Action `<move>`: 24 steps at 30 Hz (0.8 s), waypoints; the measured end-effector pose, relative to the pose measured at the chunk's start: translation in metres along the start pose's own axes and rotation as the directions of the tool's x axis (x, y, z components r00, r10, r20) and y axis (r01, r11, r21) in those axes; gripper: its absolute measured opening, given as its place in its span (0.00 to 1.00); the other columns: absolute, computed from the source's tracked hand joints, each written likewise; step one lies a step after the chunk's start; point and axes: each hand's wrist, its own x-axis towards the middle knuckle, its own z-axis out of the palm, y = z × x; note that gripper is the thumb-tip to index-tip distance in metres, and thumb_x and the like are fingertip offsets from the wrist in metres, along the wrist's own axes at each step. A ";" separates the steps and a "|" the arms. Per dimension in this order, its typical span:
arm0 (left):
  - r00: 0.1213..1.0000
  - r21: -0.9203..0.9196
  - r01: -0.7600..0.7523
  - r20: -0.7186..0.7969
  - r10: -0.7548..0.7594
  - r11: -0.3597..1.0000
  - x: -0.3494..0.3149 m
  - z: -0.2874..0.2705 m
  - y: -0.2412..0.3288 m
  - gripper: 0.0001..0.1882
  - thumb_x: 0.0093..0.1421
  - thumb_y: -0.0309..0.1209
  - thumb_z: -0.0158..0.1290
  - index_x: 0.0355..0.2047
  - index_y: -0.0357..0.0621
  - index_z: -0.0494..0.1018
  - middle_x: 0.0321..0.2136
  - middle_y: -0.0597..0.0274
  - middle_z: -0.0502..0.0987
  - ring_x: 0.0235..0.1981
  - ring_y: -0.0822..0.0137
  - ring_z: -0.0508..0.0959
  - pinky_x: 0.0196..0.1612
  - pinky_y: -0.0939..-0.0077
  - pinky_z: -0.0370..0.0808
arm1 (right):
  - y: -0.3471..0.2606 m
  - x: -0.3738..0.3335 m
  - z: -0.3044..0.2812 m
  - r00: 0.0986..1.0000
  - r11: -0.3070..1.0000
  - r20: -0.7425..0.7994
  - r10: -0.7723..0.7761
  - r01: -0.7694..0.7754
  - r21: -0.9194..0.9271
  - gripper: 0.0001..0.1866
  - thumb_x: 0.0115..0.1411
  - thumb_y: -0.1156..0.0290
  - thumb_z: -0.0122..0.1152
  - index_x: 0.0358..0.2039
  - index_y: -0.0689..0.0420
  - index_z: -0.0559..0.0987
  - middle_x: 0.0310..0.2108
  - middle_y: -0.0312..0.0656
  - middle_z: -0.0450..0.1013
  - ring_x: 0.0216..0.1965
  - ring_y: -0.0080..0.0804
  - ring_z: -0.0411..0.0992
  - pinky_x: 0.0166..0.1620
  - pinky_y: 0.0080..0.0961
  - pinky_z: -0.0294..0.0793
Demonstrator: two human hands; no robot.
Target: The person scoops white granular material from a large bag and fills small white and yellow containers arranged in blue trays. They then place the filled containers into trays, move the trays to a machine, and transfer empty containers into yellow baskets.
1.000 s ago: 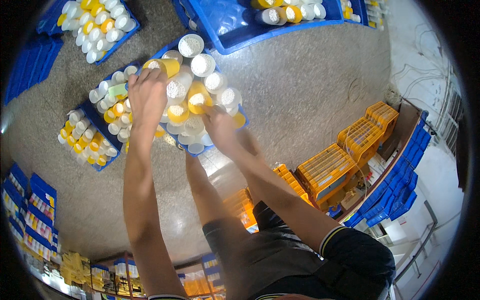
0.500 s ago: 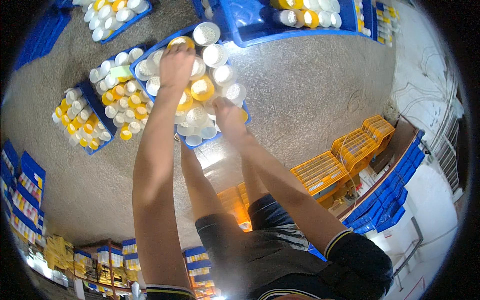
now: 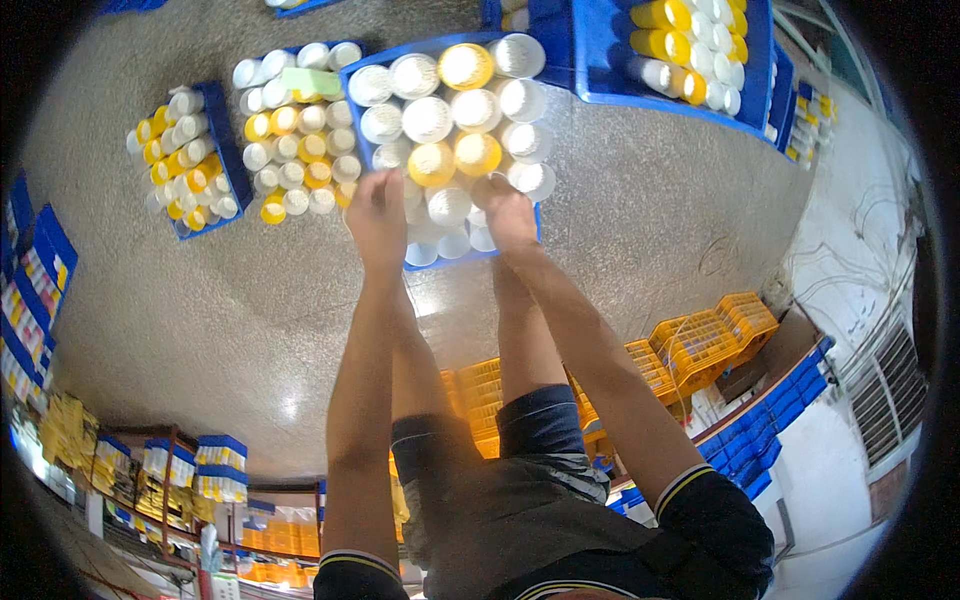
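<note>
Two hands (image 3: 379,222) (image 3: 512,219) at one blue crate (image 3: 355,112), three yellow cups (image 3: 477,153) visible.

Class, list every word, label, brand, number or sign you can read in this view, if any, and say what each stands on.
Readable text: none.
White and yellow cups: no lettering can be made out.
Pale green slip: any writing is too blurred to read.
Packs at the far left: coloured marks, too small to read.
</note>
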 end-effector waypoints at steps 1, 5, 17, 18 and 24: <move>0.986 -0.097 0.162 -0.012 -0.164 0.982 -0.008 -0.007 -0.015 0.09 0.60 0.30 0.56 0.36 0.36 0.78 0.27 0.60 0.78 0.26 0.71 0.75 0.33 0.78 0.72 | -0.001 -0.003 -0.006 0.999 0.994 -0.041 0.000 0.005 0.108 0.10 0.54 0.78 0.57 0.37 0.57 0.82 0.36 0.46 0.78 0.33 0.45 0.78 0.36 0.34 0.79; 0.875 -0.450 0.481 0.190 -0.446 0.752 -0.026 -0.021 -0.054 0.14 0.64 0.35 0.53 0.37 0.34 0.78 0.30 0.60 0.79 0.30 0.69 0.77 0.37 0.77 0.73 | -0.028 -0.010 -0.043 0.989 0.935 -0.142 0.025 0.027 0.352 0.07 0.56 0.76 0.62 0.35 0.60 0.82 0.33 0.49 0.79 0.34 0.45 0.79 0.37 0.32 0.78; 0.810 -0.796 0.560 0.470 -0.351 0.227 0.024 -0.101 -0.143 0.20 0.70 0.41 0.43 0.38 0.35 0.76 0.36 0.55 0.78 0.37 0.62 0.77 0.44 0.70 0.73 | -0.205 -0.015 -0.002 0.923 0.854 -0.004 -0.384 0.357 0.378 0.15 0.53 0.81 0.55 0.43 0.59 0.77 0.43 0.46 0.74 0.44 0.45 0.75 0.43 0.35 0.76; 0.838 -0.849 0.524 0.501 -0.215 0.064 0.036 -0.119 -0.168 0.20 0.69 0.42 0.44 0.36 0.37 0.76 0.32 0.58 0.77 0.33 0.62 0.76 0.40 0.71 0.73 | -0.214 -0.012 0.011 0.927 0.853 0.007 -0.374 0.341 0.394 0.14 0.55 0.79 0.55 0.43 0.58 0.77 0.41 0.45 0.74 0.44 0.45 0.74 0.44 0.36 0.75; 0.907 0.339 0.407 -0.264 -0.329 0.848 0.110 -0.200 -0.271 0.24 0.65 0.51 0.48 0.30 0.41 0.76 0.24 0.56 0.78 0.29 0.59 0.79 0.34 0.65 0.75 | -0.234 0.030 0.146 0.912 0.930 0.193 -0.363 0.367 0.015 0.23 0.47 0.73 0.62 0.47 0.53 0.76 0.36 0.43 0.71 0.41 0.40 0.74 0.38 0.36 0.77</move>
